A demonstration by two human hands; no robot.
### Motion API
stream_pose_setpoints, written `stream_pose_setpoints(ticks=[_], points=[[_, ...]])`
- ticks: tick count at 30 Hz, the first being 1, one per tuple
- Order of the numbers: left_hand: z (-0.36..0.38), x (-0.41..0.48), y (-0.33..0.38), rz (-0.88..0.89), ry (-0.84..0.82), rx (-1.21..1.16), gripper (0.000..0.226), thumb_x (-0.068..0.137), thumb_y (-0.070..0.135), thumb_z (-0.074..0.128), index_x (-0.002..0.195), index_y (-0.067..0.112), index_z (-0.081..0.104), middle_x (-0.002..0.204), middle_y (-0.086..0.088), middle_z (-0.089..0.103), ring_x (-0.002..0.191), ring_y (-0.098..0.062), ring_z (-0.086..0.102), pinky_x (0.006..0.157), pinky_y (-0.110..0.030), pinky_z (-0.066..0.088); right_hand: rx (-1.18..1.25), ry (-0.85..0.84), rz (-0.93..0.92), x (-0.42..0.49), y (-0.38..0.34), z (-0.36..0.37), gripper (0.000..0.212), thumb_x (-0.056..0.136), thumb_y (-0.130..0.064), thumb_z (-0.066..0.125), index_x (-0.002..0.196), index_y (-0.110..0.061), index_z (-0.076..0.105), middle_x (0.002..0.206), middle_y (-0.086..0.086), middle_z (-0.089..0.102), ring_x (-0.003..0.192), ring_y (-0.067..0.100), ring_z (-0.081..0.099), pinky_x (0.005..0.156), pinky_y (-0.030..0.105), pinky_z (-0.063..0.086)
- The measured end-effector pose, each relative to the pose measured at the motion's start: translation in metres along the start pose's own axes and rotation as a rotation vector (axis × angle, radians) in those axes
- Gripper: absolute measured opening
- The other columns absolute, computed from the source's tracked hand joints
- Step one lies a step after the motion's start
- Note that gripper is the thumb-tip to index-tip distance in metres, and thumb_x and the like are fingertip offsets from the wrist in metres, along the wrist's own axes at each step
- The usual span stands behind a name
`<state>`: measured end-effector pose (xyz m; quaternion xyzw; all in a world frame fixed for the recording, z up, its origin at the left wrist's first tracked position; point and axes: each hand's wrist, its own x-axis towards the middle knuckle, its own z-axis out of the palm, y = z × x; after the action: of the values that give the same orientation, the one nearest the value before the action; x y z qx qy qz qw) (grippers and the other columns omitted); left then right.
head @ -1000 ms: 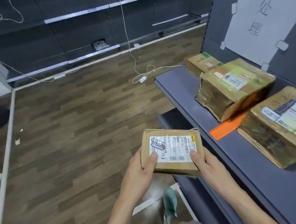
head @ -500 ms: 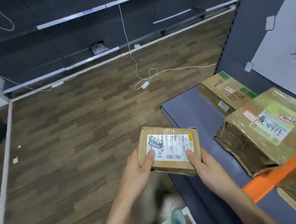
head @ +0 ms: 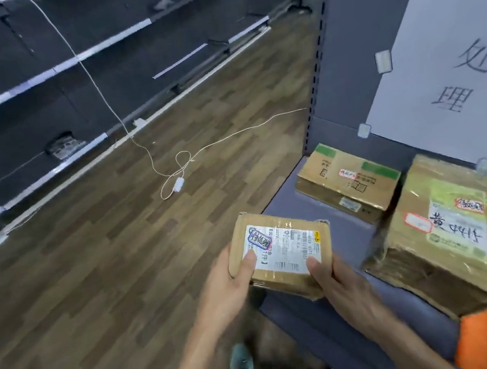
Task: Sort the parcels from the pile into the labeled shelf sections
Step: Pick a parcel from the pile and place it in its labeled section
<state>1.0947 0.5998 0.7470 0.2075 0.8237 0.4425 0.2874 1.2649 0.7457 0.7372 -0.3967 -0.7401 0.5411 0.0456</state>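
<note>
A small cardboard parcel (head: 282,250) with a white shipping label is held between both hands, at the left front edge of the dark shelf (head: 344,233). My left hand (head: 228,288) grips its left side, thumb on the label. My right hand (head: 342,286) grips its right side, thumb on top. On the shelf lie a flat brown parcel with green tape (head: 347,183) at the back and a large taped parcel with a green label (head: 447,238) to the right. A white paper sign (head: 449,42) with handwritten characters is stuck on the shelf's back panel.
An orange divider (head: 476,339) lies on the shelf at the lower right, with another parcel's edge beyond it. A white cable with a switch (head: 178,183) trails over the wooden floor. Dark empty shelving (head: 66,68) lines the far wall. My shoe (head: 240,361) shows below.
The view has swung right and closer to the shelf. The small parcel, still in both hands, now reaches the shelf's front edge, nearer the flat brown parcel.
</note>
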Motion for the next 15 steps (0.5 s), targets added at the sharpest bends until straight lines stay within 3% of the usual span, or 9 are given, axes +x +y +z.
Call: stream_pose_setpoints(ticks=[2,5,8,11,15], points=[[-0.009,0.022,0.0,0.007,-0.064,0.042,0.018,0.1,0.053,0.058,0.114,0.043,0.064,0.105,0.032,0.07,0.097,0.017,0.061,0.082,-0.014,0.044,0.04,0.075,0.053,0.003,-0.007,0.01,0.054,0.091,-0.069,0.041,0.135,-0.04,0.051,0.127,-0.017,0.06,0.115,0.011,0.058,0.099,0.037,0.042],[-0.021,0.043,0.004,0.062,-0.196,0.061,0.02,0.094,0.061,0.057,0.102,0.044,0.063,0.095,0.042,0.067,0.091,0.021,0.061,0.072,-0.002,0.042,0.102,0.188,0.114,0.002,-0.011,0.026,0.045,0.086,-0.078,0.039,0.122,-0.053,0.052,0.114,-0.029,0.064,0.105,-0.004,0.06,0.084,0.024,0.047],[-0.031,0.061,0.008,0.124,-0.314,0.117,0.021,0.099,0.055,0.057,0.112,0.041,0.064,0.096,0.04,0.068,0.089,0.026,0.058,0.071,0.002,0.038,0.143,0.293,0.141,-0.001,-0.012,0.041,0.047,0.094,-0.074,0.041,0.131,-0.047,0.053,0.116,-0.035,0.065,0.11,-0.001,0.062,0.092,0.032,0.05],[-0.031,0.075,0.013,0.17,-0.396,0.15,0.028,0.1,0.051,0.056,0.124,0.038,0.064,0.102,0.035,0.069,0.088,0.029,0.055,0.072,0.002,0.038,0.155,0.391,0.203,-0.006,-0.018,0.047,0.038,0.096,-0.07,0.04,0.126,-0.049,0.052,0.107,-0.049,0.059,0.109,-0.006,0.06,0.086,0.029,0.047],[-0.021,0.085,0.019,0.228,-0.471,0.166,0.031,0.1,0.054,0.054,0.128,0.041,0.059,0.101,0.04,0.063,0.083,0.037,0.048,0.07,0.008,0.033,0.169,0.476,0.265,-0.008,-0.017,0.046,0.04,0.095,-0.07,0.041,0.125,-0.046,0.052,0.111,-0.034,0.064,0.109,0.004,0.062,0.087,0.034,0.047]])
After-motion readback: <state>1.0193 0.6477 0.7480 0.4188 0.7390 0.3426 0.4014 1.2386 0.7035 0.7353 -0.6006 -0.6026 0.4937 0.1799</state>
